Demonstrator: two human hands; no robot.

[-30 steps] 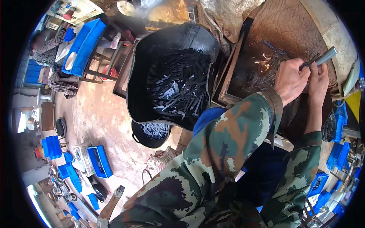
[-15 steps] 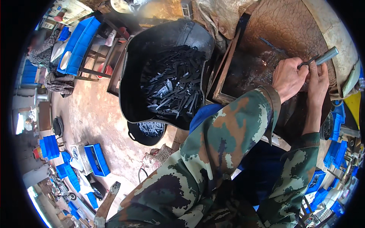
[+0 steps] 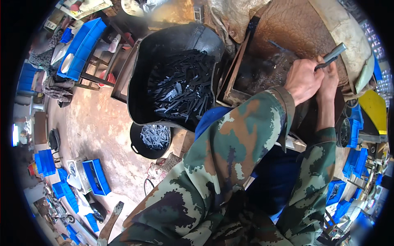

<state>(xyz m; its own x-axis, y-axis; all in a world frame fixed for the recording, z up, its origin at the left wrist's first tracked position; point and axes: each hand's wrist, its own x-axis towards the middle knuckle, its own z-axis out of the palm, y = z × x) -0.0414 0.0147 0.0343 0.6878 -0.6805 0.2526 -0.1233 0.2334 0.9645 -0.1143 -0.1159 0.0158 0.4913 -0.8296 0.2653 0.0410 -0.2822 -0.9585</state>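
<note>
My left hand (image 3: 303, 80) is closed, its fingers pinching a small dark strip (image 3: 326, 64) that lies close along a grey metal rod (image 3: 335, 52). Pressed up beside it, my right hand (image 3: 329, 80) is closed around the lower part of that rod. The rod's upper end sticks out above both hands, and their fingers partly hide where strip and rod meet. Below the hands is a wood-edged bench tray (image 3: 254, 76) with a dark, wet-looking surface. On its far side lies a thin dark piece (image 3: 279, 45).
Left of the tray stands a large black tub (image 3: 137, 98) heaped with black strips (image 3: 184, 86). A smaller black bucket (image 3: 135, 143) holds grey strips (image 3: 156, 136). Blue crates (image 3: 84, 49) line the left, where a person (image 3: 45, 55) sits. Brown sheeting (image 3: 301, 24) rises behind the tray.
The view has shifted slightly. The dark strip has swung down from pointing up across the rod to lying nearly alongside it. Both hands keep their hold.
</note>
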